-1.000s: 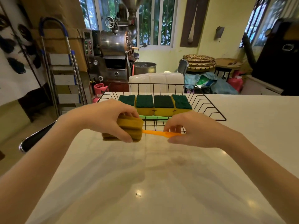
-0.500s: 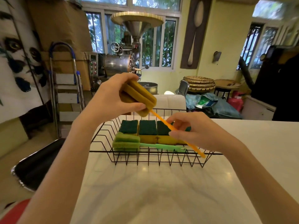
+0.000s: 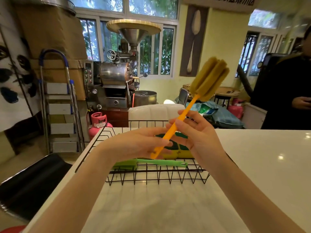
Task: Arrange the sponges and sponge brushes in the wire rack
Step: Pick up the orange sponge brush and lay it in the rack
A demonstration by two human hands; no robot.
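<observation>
An orange sponge brush (image 3: 183,113) with a mustard-yellow foam head (image 3: 209,78) is held tilted above the black wire rack (image 3: 158,179), head up and to the right. My right hand (image 3: 196,138) grips the middle of its handle. My left hand (image 3: 138,143) closes its fingertips on the handle's lower end. Inside the rack a green sponge brush (image 3: 161,162) lies along the front wall, head to the left. Behind it a row of green-and-yellow sponges (image 3: 183,153) is mostly hidden by my hands.
The rack sits on a white marble-look counter (image 3: 252,165) near its left edge. A black chair (image 3: 30,182) is at the lower left, a white chair back (image 3: 151,113) stands beyond the rack, and a person in dark clothes (image 3: 286,91) stands at the far right.
The brush swung round: its foam head left my left hand and rose to the upper right. My right hand moved up the handle, and my left hand dropped to the handle's lower end.
</observation>
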